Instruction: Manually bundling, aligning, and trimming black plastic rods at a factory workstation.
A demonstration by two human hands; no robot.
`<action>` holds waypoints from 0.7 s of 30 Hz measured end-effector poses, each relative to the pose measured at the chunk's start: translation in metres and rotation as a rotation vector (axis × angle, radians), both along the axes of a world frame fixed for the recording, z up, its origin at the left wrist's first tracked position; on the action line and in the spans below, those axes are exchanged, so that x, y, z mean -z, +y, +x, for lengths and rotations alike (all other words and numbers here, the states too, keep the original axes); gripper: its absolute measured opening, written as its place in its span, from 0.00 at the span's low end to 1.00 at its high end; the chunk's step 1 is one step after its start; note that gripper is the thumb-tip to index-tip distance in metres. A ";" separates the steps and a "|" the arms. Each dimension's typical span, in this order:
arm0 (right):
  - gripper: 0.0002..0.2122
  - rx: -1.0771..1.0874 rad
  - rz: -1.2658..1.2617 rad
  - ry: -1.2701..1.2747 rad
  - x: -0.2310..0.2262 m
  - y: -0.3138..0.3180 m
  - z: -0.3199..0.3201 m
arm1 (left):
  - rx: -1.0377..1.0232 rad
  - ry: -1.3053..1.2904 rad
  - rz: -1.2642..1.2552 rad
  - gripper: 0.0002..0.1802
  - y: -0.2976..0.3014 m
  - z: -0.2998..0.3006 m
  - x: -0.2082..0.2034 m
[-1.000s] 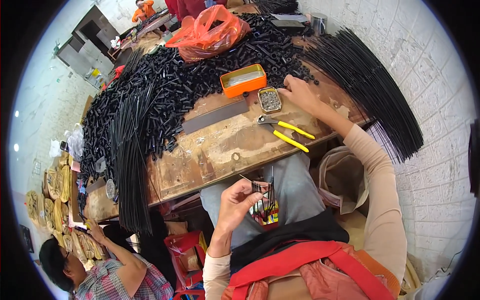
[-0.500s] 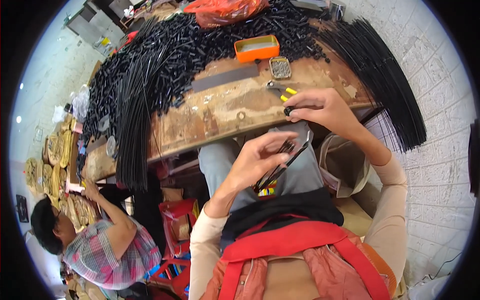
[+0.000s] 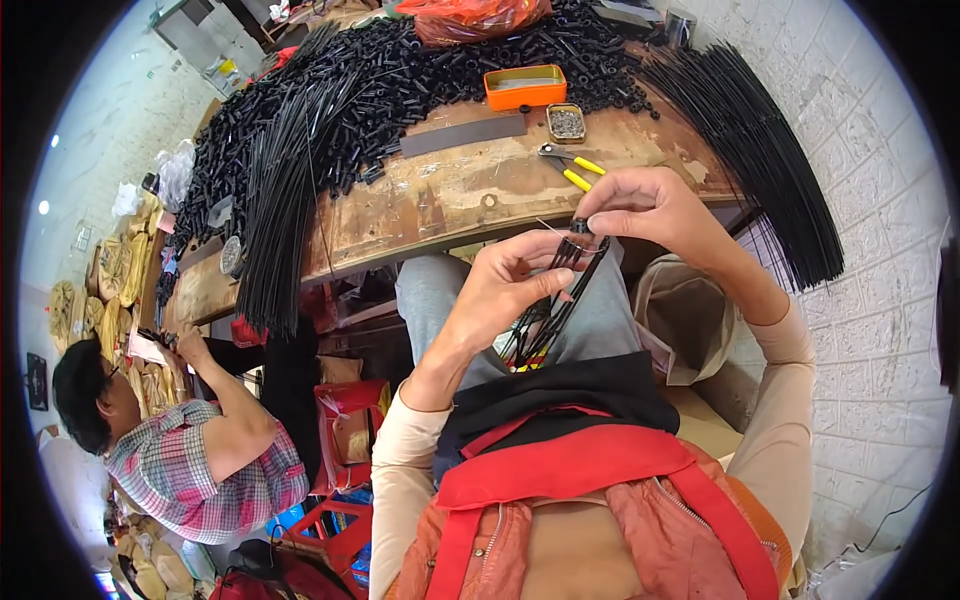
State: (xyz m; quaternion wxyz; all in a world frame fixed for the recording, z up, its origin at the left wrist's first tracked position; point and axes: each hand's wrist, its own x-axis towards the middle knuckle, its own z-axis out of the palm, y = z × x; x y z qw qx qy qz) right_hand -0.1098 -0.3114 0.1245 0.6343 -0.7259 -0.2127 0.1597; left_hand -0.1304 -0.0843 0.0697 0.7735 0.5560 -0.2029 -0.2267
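Note:
My left hand (image 3: 515,283) is closed around a bunch of thin black rods (image 3: 538,328) that look like umbrella ribs. Their lower ends slant down over my lap. Between the fingertips of my right hand (image 3: 650,208) is a small black plastic fitting (image 3: 580,227), close above the upper ends of the rods. A thin light wire (image 3: 549,229) sticks out beside the fitting and curves near both sets of fingers. Whether the wire passes through the fitting is too small to tell.
Yellow-handled pliers (image 3: 570,164) lie on the wooden table (image 3: 430,220), near an orange box (image 3: 525,92) and a small tray of metal bits (image 3: 566,124). Black tubular parts (image 3: 380,95) are heaped behind. Rod bundles (image 3: 285,230) hang over the edge. A co-worker (image 3: 200,455) sits at left.
My right hand has brought the black fitting down and left, close to the rods. The bunch in my left hand has turned so its upper ends meet the fitting. The wire now shows.

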 end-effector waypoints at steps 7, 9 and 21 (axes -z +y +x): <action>0.07 0.021 0.004 0.003 -0.002 0.004 -0.004 | -0.004 0.005 0.012 0.18 0.000 0.000 0.002; 0.07 0.006 -0.026 -0.022 -0.005 0.006 -0.007 | -0.001 -0.004 0.021 0.18 -0.001 0.000 0.003; 0.07 0.034 0.097 -0.027 0.009 0.007 -0.003 | -0.010 0.017 0.010 0.18 0.001 0.004 0.006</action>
